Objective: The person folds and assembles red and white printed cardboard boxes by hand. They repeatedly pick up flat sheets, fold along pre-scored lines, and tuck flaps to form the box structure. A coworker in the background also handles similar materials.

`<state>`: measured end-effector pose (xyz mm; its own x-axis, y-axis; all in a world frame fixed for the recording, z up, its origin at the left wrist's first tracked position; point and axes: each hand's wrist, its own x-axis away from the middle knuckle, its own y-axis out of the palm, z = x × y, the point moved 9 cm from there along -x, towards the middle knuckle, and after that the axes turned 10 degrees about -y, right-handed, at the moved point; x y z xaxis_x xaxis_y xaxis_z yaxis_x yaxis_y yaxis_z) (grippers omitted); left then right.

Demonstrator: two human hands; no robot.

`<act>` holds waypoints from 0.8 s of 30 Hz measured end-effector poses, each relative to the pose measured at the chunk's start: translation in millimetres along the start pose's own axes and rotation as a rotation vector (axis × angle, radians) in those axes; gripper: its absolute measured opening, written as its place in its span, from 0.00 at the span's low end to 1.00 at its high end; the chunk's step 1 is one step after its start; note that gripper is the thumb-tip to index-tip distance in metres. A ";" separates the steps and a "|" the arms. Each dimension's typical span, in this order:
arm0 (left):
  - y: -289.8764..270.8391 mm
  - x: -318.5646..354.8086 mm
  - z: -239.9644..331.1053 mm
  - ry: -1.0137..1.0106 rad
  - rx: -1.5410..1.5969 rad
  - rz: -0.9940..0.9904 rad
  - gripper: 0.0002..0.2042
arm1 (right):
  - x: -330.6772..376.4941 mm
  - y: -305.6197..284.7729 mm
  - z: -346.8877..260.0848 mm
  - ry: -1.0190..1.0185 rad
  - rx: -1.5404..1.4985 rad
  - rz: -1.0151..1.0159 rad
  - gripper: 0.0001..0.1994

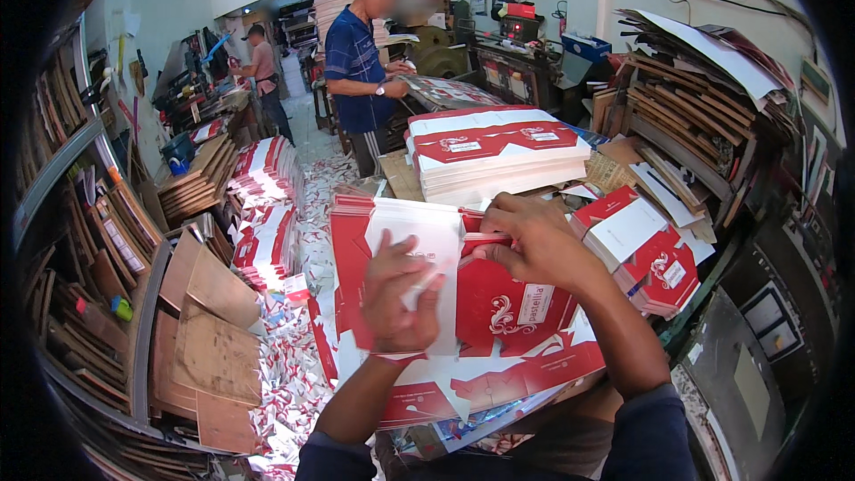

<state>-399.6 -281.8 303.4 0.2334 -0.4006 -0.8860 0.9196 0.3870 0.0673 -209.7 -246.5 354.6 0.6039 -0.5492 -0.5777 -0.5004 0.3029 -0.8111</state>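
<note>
A stack of red-and-white die-cut carton sheets stands tilted in front of me, with white scrollwork and a white label on the red panel. Across the white panel on its left side lies my left hand, fingers spread, slightly blurred and holding nothing. At the upper edge, my right hand is closed with thumb and bent fingers on the red cardboard there; how many sheets it pinches I cannot tell. Under the stack, more flat carton sheets cover the work surface.
Beyond the work surface is a tall pile of cartons; smaller bundles lie to the right. Paper scraps litter the floor at left, near wooden boards. A person in a blue shirt stands ahead, another farther back.
</note>
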 end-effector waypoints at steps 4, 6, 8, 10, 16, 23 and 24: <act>-89.3 -36.1 -48.7 -0.250 0.107 0.351 0.10 | 3.8 -1.8 -4.0 -0.008 -0.021 -0.011 0.11; -152.5 -53.1 -97.4 -0.383 -0.110 0.417 0.16 | 6.2 1.5 -5.0 -0.017 -0.043 -0.030 0.12; -216.8 -57.1 -171.9 -0.459 -0.605 0.287 0.28 | 2.7 -0.3 -10.3 -0.040 -0.039 -0.018 0.12; -248.8 -29.1 -223.0 -0.679 -1.192 0.175 0.46 | 0.4 1.7 -12.9 -0.048 -0.026 0.007 0.11; -148.2 -66.5 -97.5 -0.146 -0.805 0.134 0.10 | 4.4 -3.0 -14.0 -0.028 0.018 -0.001 0.12; 25.1 -58.5 -11.0 0.044 -0.633 -0.632 0.36 | 4.3 -6.6 -19.1 -0.010 0.036 -0.021 0.17; 24.8 -56.0 -20.7 -0.001 -0.673 -0.703 0.38 | 4.2 -5.8 -20.6 0.005 0.015 -0.038 0.17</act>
<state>-396.4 -232.6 345.2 -0.2991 -0.7226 -0.6233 0.4765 0.4528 -0.7536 -217.1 -266.6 358.7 0.6193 -0.5645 -0.5458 -0.4676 0.2933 -0.8339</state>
